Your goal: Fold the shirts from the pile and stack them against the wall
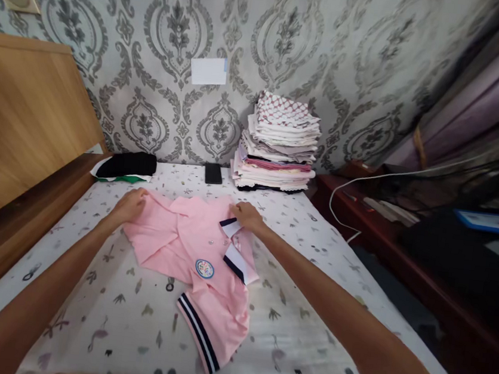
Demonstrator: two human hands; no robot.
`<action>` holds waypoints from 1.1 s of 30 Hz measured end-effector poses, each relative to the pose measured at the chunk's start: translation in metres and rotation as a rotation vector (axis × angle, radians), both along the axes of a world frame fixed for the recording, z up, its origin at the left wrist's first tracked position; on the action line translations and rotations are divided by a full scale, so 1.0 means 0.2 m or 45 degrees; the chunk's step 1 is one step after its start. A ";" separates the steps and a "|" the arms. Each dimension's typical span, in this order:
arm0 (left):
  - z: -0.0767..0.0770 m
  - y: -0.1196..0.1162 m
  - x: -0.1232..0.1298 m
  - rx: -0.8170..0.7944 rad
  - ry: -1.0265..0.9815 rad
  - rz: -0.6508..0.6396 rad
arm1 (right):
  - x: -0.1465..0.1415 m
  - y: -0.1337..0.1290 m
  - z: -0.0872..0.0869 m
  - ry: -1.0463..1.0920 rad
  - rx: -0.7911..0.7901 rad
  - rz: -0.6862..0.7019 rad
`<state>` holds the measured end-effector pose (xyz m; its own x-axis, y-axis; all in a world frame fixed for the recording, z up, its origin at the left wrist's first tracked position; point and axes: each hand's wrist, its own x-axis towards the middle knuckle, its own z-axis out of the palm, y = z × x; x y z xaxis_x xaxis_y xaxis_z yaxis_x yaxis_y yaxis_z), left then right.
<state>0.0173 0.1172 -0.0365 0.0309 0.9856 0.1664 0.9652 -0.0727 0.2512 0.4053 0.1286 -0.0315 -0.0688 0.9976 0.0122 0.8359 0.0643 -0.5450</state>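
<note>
A pink polo shirt [181,233] lies partly spread and creased on the patterned white sheet. Its white collar with navy edging [237,263] points to the right, and a round blue-rimmed badge [204,269] shows on the chest. One sleeve, with a navy and white striped cuff [199,334], hangs toward me. My left hand [131,205] pinches the shirt's far left edge. With closed fingers, my right hand [246,215] grips the cloth at the far right, just above the collar. The fingertips of both hands are partly hidden by the fabric.
A tall stack of folded clothes [278,148] stands against the wall at the back. Left of it lie a dark phone-like object [213,174] and folded black cloth [128,165]. A wooden panel [22,125] borders the left; a white cable [367,177] crosses the cluttered right side.
</note>
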 end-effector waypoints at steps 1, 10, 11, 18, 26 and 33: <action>-0.01 0.04 0.02 -0.004 0.008 -0.011 | -0.04 0.08 -0.01 -0.016 -0.038 -0.038; -0.01 0.28 0.00 -0.054 -0.007 -0.132 | -0.11 0.32 -0.03 0.104 0.094 0.029; 0.00 0.29 -0.02 -0.040 -0.023 -0.125 | -0.09 0.32 -0.02 0.142 0.173 0.003; 0.04 0.35 0.01 0.151 -0.082 0.033 | 0.01 0.35 -0.03 0.262 0.400 -0.304; 0.06 -0.06 0.19 -0.210 -0.220 -0.723 | 0.04 -0.22 -0.09 0.161 0.477 0.240; 0.13 -0.32 0.11 -0.545 -0.217 -0.706 | 0.18 -0.87 -0.10 0.130 0.352 1.097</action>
